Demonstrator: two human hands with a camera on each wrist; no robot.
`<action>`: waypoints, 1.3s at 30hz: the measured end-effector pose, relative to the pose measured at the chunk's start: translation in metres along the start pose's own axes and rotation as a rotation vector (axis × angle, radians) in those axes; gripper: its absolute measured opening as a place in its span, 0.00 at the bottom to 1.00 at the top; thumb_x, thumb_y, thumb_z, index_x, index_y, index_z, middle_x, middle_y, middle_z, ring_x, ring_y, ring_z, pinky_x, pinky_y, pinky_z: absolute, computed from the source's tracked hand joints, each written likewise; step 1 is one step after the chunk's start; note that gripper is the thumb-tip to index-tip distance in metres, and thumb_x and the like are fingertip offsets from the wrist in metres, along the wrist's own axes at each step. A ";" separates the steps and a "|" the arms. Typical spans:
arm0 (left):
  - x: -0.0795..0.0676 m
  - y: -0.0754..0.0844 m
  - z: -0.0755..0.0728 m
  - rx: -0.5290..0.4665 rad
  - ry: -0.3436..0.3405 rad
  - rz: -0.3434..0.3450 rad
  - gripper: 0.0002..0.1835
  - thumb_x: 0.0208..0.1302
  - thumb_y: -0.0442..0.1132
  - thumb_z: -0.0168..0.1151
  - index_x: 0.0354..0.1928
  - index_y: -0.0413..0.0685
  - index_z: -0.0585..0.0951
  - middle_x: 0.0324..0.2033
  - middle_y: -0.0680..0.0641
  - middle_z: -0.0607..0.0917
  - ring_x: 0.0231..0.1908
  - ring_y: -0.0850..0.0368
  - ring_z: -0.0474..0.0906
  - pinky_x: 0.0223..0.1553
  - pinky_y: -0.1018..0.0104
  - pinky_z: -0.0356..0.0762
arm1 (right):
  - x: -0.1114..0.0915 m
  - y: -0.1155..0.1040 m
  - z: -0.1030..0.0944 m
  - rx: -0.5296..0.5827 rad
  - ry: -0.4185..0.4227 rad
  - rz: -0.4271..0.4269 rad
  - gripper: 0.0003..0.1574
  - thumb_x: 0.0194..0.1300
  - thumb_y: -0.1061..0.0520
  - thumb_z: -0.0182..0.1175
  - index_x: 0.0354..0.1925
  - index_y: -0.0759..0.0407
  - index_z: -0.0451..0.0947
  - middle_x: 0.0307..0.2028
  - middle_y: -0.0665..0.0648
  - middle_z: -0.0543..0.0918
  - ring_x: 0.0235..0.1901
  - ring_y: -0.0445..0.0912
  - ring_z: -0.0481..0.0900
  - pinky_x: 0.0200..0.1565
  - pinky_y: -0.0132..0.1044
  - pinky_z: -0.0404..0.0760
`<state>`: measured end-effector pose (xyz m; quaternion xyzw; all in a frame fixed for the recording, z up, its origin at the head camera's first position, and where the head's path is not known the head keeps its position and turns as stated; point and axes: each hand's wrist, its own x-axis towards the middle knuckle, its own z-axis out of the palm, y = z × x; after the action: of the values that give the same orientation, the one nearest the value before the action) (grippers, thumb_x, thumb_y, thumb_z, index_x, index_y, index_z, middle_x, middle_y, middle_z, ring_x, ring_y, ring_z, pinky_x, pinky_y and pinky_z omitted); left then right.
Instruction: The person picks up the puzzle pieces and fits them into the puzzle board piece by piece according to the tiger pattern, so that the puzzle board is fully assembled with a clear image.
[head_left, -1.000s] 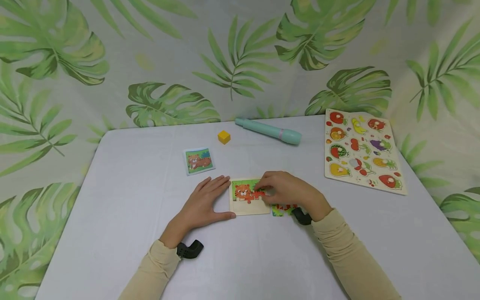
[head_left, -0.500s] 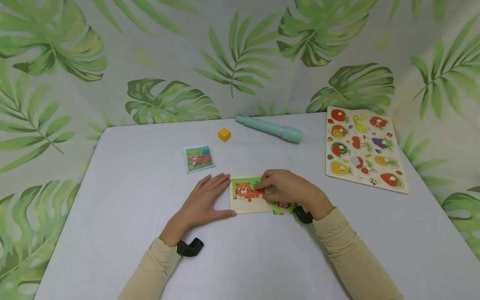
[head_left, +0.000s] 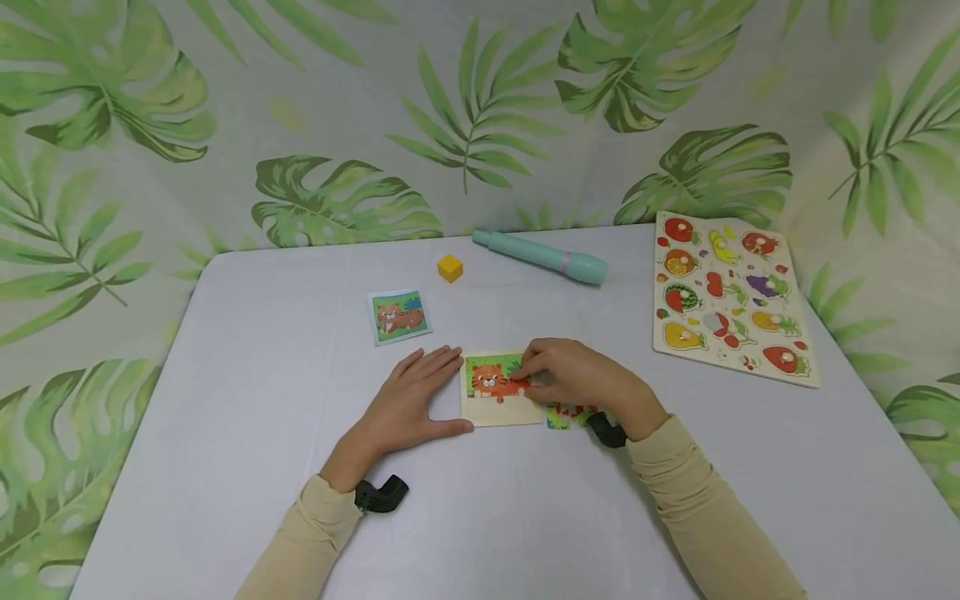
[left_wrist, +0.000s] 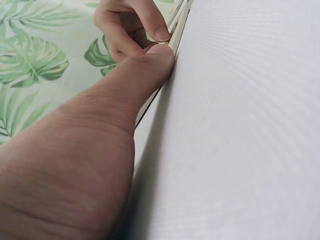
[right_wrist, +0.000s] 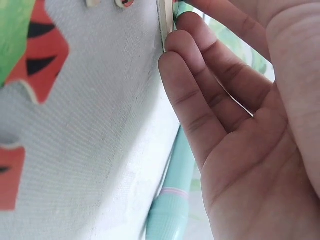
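A small wooden tiger jigsaw board (head_left: 498, 414) lies on the white table, its upper half filled with pieces and its lower part showing bare wood. My left hand (head_left: 412, 404) lies flat with fingers spread along the board's left side, the thumb at its lower left corner. Over the right side of the board, my right hand (head_left: 576, 377) has its thumb and fingers bent together on a red puzzle piece (head_left: 517, 387) beside the tiger's head; the fingers partly cover it. Loose puzzle pieces (head_left: 558, 417) lie right of the board, partly under the right wrist.
Beyond the board lie a tiger picture card (head_left: 400, 317), a yellow cube (head_left: 450, 268) and a teal tube-shaped object (head_left: 540, 255). A fruit peg puzzle (head_left: 731, 300) sits at the right. A leaf-patterned cloth (head_left: 480, 108) hangs behind the table.
The red piece under my right fingers has settled against the tiger's head, where a gap showed earlier. My left hand keeps its place; the view has shifted slightly.
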<state>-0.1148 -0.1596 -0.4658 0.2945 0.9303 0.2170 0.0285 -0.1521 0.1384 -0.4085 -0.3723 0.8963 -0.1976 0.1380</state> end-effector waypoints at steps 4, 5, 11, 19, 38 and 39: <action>0.000 0.000 0.000 0.004 0.013 0.008 0.55 0.57 0.71 0.69 0.78 0.46 0.66 0.79 0.50 0.64 0.79 0.52 0.56 0.81 0.49 0.47 | 0.000 0.001 -0.001 0.005 0.001 -0.004 0.18 0.66 0.54 0.72 0.54 0.54 0.88 0.48 0.50 0.85 0.48 0.45 0.82 0.53 0.41 0.84; 0.000 -0.001 0.000 0.004 0.014 0.009 0.55 0.57 0.71 0.69 0.78 0.46 0.65 0.79 0.49 0.64 0.79 0.52 0.56 0.81 0.49 0.47 | -0.001 0.001 -0.001 0.010 -0.001 -0.004 0.18 0.66 0.54 0.72 0.54 0.54 0.88 0.49 0.50 0.85 0.49 0.45 0.82 0.54 0.41 0.84; 0.000 -0.001 0.001 -0.004 0.005 0.006 0.55 0.57 0.71 0.69 0.78 0.46 0.65 0.79 0.50 0.63 0.79 0.52 0.56 0.81 0.49 0.47 | -0.006 0.001 -0.002 0.043 -0.011 0.002 0.20 0.67 0.54 0.71 0.56 0.53 0.87 0.49 0.48 0.86 0.48 0.42 0.82 0.54 0.40 0.83; 0.000 0.001 0.000 -0.011 -0.002 0.002 0.55 0.57 0.70 0.69 0.78 0.45 0.65 0.79 0.49 0.63 0.79 0.52 0.55 0.81 0.50 0.46 | -0.017 0.002 -0.006 0.067 -0.012 0.000 0.21 0.66 0.54 0.72 0.57 0.56 0.86 0.50 0.49 0.86 0.47 0.42 0.82 0.53 0.40 0.84; -0.001 0.000 0.001 0.002 0.011 0.007 0.55 0.57 0.71 0.69 0.78 0.45 0.66 0.79 0.50 0.64 0.79 0.53 0.55 0.81 0.50 0.46 | -0.041 0.010 0.000 0.071 -0.024 0.050 0.24 0.63 0.49 0.75 0.56 0.52 0.86 0.50 0.47 0.87 0.51 0.43 0.82 0.56 0.44 0.83; 0.000 0.000 0.001 0.001 0.012 0.008 0.55 0.57 0.71 0.69 0.78 0.45 0.66 0.79 0.50 0.64 0.79 0.53 0.55 0.81 0.50 0.46 | -0.043 0.010 0.000 0.066 -0.022 0.047 0.24 0.63 0.49 0.75 0.56 0.52 0.87 0.50 0.47 0.87 0.51 0.42 0.82 0.56 0.44 0.83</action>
<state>-0.1142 -0.1594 -0.4662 0.2969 0.9293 0.2185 0.0219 -0.1292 0.1759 -0.4089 -0.3486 0.8962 -0.2195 0.1648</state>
